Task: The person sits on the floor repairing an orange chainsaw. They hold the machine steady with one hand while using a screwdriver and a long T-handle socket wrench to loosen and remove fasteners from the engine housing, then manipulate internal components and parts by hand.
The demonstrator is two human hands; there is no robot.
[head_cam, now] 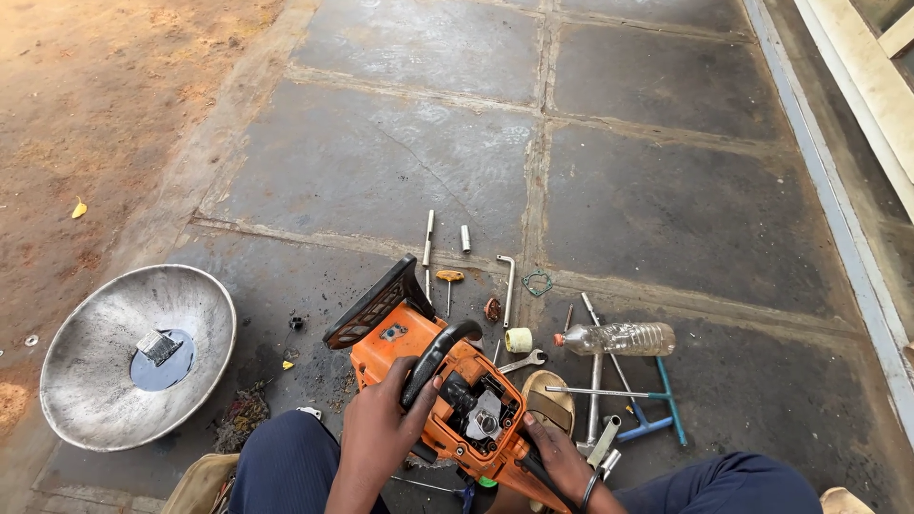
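An orange chainsaw body (433, 385) with its cover off sits on the dark stone floor between my knees. My left hand (379, 430) is closed around its black front handle (433, 360). My right hand (555, 457) grips the rear end of the saw, low at its right side. The exposed grey engine part (484, 419) shows between my two hands.
A wide metal bowl (95, 381) holding a small flat piece lies at the left. Tools lie scattered to the right: a clear plastic bottle (619, 338), a spanner (524, 361), a blue T-wrench (657, 405), metal rods, a yellow-handled screwdriver (449, 278), a gasket (537, 283). Sandy ground borders the floor at left.
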